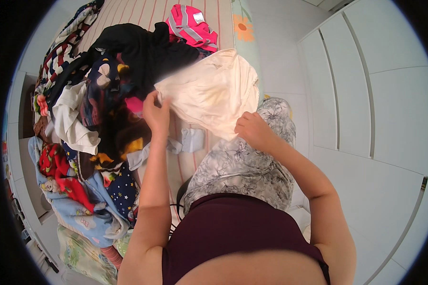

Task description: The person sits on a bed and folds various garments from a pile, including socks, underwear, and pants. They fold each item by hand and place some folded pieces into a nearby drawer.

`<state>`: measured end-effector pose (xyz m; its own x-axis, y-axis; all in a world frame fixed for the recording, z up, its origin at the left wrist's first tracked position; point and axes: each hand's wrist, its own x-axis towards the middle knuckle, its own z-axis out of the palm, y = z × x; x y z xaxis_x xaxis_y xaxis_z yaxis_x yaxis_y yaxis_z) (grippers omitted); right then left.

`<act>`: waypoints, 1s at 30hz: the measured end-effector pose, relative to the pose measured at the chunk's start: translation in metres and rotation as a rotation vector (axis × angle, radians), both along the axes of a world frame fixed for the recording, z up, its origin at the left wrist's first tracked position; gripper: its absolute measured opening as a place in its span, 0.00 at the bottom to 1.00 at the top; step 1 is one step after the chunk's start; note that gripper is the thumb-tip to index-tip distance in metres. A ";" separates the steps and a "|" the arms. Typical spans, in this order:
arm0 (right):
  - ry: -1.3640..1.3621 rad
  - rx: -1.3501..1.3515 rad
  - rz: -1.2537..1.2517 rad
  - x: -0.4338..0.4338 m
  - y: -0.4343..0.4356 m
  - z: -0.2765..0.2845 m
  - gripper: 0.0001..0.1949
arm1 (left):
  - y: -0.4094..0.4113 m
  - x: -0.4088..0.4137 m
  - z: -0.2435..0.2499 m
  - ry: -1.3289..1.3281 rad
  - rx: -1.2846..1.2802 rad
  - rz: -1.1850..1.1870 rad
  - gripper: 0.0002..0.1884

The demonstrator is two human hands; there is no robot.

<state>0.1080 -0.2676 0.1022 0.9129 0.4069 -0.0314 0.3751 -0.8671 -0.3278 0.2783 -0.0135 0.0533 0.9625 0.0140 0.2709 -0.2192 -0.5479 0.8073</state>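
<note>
A cream-coloured cloth garment (210,89) is spread out in front of me, partly over the bed's edge. My left hand (156,110) pinches its left corner between thumb and fingers. At its lower right corner my right hand (253,129) grips the fabric with curled fingers. Folds and a faint yellowish patch show across the cloth. Just left of my left hand lies a heap of clothes, with a black garment (128,46) on top and a bright pink piece (134,105) beside my wrist. Below the cream cloth sits a small folded light-grey cloth (193,140).
A pink garment with grey stripes (192,28) lies at the bed's far end. White cloth (71,121), a light-blue blanket (89,217) and other clothes cover the left side. The striped bed sheet (128,10) shows between them. White cabinets (342,82) stand to the right.
</note>
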 end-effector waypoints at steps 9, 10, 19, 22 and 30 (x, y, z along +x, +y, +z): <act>0.229 0.124 0.111 0.094 -0.003 0.046 0.08 | -0.014 0.002 0.039 0.096 -0.182 0.028 0.06; 0.216 0.100 0.102 0.114 0.003 0.053 0.08 | -0.011 0.002 0.035 0.066 -0.222 0.040 0.06; -0.425 0.212 -0.260 0.196 0.017 -0.059 0.05 | -0.019 0.000 0.032 0.075 -0.030 0.100 0.07; -0.741 0.253 -0.421 0.184 0.036 -0.039 0.04 | -0.014 -0.004 0.047 0.105 -0.029 0.074 0.07; -0.458 0.208 -0.285 0.116 0.052 -0.045 0.13 | -0.041 0.004 0.071 0.449 -0.393 -0.105 0.05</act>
